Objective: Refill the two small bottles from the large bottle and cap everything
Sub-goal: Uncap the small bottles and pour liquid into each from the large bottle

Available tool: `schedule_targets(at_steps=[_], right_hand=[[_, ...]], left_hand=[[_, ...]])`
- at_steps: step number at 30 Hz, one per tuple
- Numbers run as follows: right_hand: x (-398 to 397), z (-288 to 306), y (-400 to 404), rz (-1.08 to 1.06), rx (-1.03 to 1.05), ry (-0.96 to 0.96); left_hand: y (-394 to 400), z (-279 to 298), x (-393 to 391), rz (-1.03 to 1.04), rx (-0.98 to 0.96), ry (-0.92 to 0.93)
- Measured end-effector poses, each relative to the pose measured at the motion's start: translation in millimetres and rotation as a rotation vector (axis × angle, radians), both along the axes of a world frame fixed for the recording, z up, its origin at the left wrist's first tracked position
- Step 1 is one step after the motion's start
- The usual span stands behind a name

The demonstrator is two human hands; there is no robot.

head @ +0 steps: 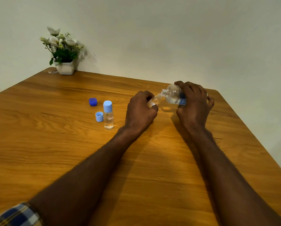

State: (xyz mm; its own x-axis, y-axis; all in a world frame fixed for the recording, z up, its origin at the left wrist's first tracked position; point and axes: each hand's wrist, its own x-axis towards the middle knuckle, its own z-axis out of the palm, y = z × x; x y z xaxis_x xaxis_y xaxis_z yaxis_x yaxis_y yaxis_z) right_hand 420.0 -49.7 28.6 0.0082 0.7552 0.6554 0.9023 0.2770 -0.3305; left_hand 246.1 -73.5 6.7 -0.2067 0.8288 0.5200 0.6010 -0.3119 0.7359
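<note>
My right hand (194, 103) grips the large clear bottle (174, 94), tipped to the left with its open neck against the mouth of a small clear bottle (153, 101). My left hand (140, 110) holds that small bottle tilted toward the large one. A second small bottle (108, 116) with a light blue cap on stands upright on the table to the left. Beside it lie a loose light blue cap (99, 116), open side up, and a dark blue cap (93, 101).
A white pot of white flowers (64, 53) stands at the far left corner of the wooden table (152, 168). A wall runs behind the table. The table's right edge slants close past my right arm.
</note>
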Motion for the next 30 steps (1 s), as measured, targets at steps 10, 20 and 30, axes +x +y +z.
schedule_targets(at_steps=[10, 20, 30], right_hand=[[-6.5, 1.0, 0.3, 0.083, 0.0, 0.207], [-10.3, 5.7, -7.0, 0.187, -0.045, 0.613], [-7.8, -6.1, -4.1, 0.249, -0.143, 0.655]], left_hand=[[-0.8, 4.5, 1.6, 0.006, 0.015, -0.074], [-1.8, 4.1, 3.9, 0.026, 0.026, -0.083], [-6.3, 5.0, 4.3, 0.006, 0.029, -0.09]])
